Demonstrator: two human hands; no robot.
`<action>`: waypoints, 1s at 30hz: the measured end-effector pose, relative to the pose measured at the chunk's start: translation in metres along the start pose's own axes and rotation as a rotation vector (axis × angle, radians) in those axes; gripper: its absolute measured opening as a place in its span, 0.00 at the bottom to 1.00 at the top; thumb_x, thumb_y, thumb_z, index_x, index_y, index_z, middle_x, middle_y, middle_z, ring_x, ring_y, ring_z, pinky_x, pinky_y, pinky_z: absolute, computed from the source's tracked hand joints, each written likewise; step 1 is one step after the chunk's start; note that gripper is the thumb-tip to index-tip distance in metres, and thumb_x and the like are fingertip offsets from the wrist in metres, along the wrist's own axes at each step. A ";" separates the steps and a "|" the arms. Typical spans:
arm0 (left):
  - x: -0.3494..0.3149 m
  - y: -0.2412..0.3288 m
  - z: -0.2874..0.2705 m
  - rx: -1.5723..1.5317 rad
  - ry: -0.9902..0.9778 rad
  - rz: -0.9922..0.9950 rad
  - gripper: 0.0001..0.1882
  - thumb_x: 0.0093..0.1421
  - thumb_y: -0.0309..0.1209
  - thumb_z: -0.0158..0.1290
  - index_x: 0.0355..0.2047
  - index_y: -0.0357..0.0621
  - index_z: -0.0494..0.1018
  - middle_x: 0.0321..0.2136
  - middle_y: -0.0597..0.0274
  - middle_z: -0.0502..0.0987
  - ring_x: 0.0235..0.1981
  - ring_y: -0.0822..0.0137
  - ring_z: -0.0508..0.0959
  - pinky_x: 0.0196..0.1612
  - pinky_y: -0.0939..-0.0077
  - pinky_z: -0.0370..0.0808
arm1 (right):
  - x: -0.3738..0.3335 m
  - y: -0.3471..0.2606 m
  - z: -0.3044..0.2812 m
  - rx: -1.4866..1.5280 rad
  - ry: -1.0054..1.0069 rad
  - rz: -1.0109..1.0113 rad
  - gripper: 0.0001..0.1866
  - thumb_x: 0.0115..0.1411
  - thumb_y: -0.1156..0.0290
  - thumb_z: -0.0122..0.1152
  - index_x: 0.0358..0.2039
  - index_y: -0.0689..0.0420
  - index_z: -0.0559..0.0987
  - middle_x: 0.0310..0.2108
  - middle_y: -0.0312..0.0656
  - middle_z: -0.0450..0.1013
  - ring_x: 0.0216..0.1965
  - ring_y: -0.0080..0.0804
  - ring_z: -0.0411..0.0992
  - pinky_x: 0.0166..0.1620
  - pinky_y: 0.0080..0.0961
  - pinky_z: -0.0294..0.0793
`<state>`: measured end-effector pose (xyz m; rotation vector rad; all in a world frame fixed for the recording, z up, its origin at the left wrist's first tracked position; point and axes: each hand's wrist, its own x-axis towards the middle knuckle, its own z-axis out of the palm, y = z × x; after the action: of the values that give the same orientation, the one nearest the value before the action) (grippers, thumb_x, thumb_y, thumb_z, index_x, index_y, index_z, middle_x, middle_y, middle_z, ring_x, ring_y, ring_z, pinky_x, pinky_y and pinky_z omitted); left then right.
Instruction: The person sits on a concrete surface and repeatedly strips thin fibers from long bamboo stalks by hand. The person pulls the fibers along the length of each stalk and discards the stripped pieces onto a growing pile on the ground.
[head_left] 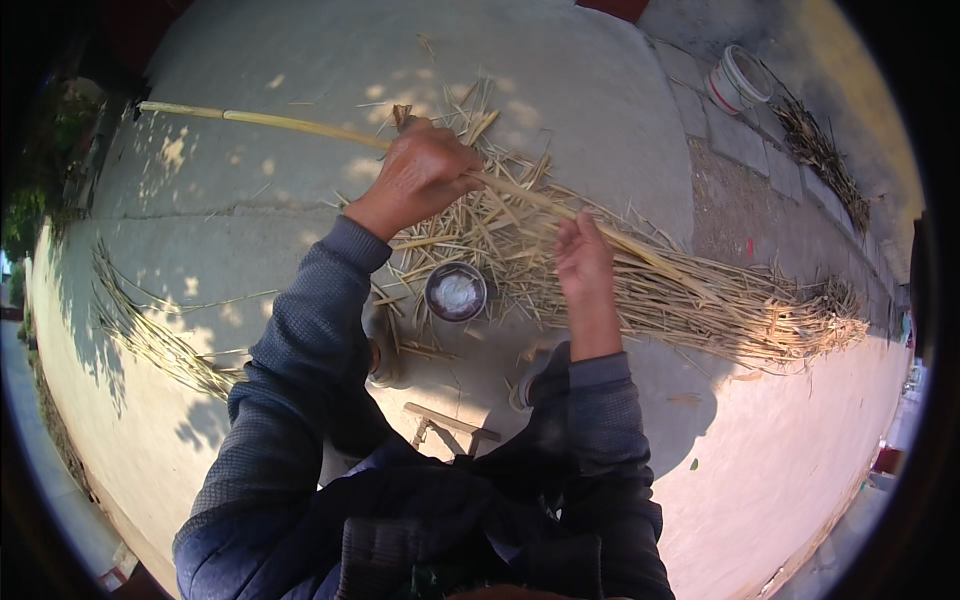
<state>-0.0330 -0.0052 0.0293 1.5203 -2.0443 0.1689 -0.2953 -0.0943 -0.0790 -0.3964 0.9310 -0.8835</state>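
A long, pale yellow dry stalk (290, 124) stretches across in front of me, from the far left down toward the right. My left hand (425, 165) is closed round its middle, and a small brown piece, too unclear to name, sticks up beside the knuckles. Farther along to the right, my right hand (583, 255) pinches the same stalk between thumb and fingers. Below both hands lies a loose heap of short cut stalk pieces (500, 215). Beside my feet, at the near edge of the heap, a round metal bowl (457, 291) holds something whitish.
A thick bundle of dry stalks (740, 315) lies to the right, and a thinner bunch (165, 335) to the left. At the back right stand a white bucket (738, 80) and a dark pile of brushwood (825, 150). Between my legs is a wooden frame (450, 420).
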 end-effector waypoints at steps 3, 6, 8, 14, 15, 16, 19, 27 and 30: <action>0.005 0.002 -0.008 -0.140 0.009 -0.144 0.10 0.57 0.33 0.65 0.36 0.41 0.81 0.23 0.65 0.78 0.23 0.68 0.73 0.36 0.71 0.70 | 0.000 0.008 0.003 -0.005 0.020 0.042 0.11 0.65 0.60 0.67 0.37 0.54 0.79 0.31 0.37 0.80 0.28 0.21 0.75 0.30 0.20 0.76; 0.013 0.003 -0.018 -0.698 0.185 -0.573 0.09 0.64 0.34 0.62 0.37 0.41 0.79 0.23 0.70 0.78 0.22 0.77 0.70 0.31 0.79 0.69 | 0.003 0.014 0.001 0.005 0.042 0.071 0.10 0.66 0.64 0.65 0.40 0.55 0.77 0.33 0.38 0.80 0.29 0.22 0.77 0.32 0.20 0.79; 0.014 -0.004 -0.032 -0.797 0.411 -0.622 0.09 0.66 0.35 0.61 0.38 0.41 0.79 0.23 0.72 0.77 0.23 0.81 0.70 0.28 0.83 0.68 | 0.004 0.016 0.001 0.026 0.028 0.080 0.10 0.66 0.66 0.64 0.42 0.56 0.76 0.34 0.38 0.79 0.31 0.23 0.78 0.34 0.20 0.81; 0.013 -0.005 -0.012 0.451 0.199 -0.359 0.23 0.58 0.35 0.62 0.52 0.39 0.73 0.48 0.54 0.78 0.50 0.52 0.74 0.51 0.58 0.66 | -0.007 0.023 0.014 0.050 -0.085 0.095 0.08 0.66 0.66 0.66 0.40 0.56 0.79 0.31 0.36 0.78 0.34 0.24 0.78 0.38 0.21 0.78; 0.012 0.000 0.000 0.391 0.204 -0.242 0.21 0.58 0.35 0.63 0.50 0.40 0.74 0.45 0.55 0.79 0.47 0.54 0.76 0.50 0.59 0.66 | -0.008 0.027 0.019 0.047 -0.108 0.088 0.08 0.66 0.67 0.65 0.40 0.56 0.79 0.32 0.36 0.78 0.35 0.25 0.78 0.39 0.21 0.78; 0.010 0.009 0.013 0.317 0.141 -0.176 0.20 0.57 0.35 0.63 0.48 0.41 0.76 0.43 0.56 0.80 0.45 0.55 0.77 0.48 0.60 0.67 | -0.010 0.030 0.023 0.043 -0.138 0.086 0.08 0.66 0.67 0.65 0.41 0.56 0.79 0.32 0.36 0.78 0.35 0.25 0.78 0.39 0.21 0.78; 0.004 0.025 0.032 0.080 -0.139 -0.106 0.14 0.55 0.36 0.64 0.40 0.45 0.79 0.34 0.60 0.82 0.36 0.58 0.79 0.44 0.62 0.67 | -0.011 0.034 0.032 0.027 -0.269 0.038 0.09 0.65 0.66 0.66 0.42 0.56 0.80 0.34 0.36 0.78 0.38 0.25 0.78 0.40 0.21 0.78; -0.037 -0.047 -0.048 0.124 -0.165 -0.366 0.09 0.51 0.32 0.67 0.32 0.48 0.79 0.26 0.64 0.82 0.30 0.60 0.79 0.42 0.66 0.67 | 0.003 0.004 0.024 0.103 -0.129 -0.032 0.11 0.63 0.64 0.70 0.39 0.56 0.80 0.33 0.35 0.78 0.38 0.26 0.78 0.39 0.23 0.77; -0.049 -0.053 -0.055 0.158 -0.156 -0.410 0.10 0.50 0.31 0.68 0.32 0.47 0.79 0.27 0.65 0.82 0.32 0.61 0.80 0.44 0.66 0.67 | 0.001 -0.009 0.018 0.042 -0.168 -0.062 0.12 0.63 0.64 0.70 0.39 0.57 0.80 0.36 0.38 0.80 0.37 0.27 0.79 0.39 0.22 0.77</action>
<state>0.0447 0.0409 0.0371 2.0717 -1.8183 0.0521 -0.2841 -0.1017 -0.0642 -0.4585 0.7483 -0.9106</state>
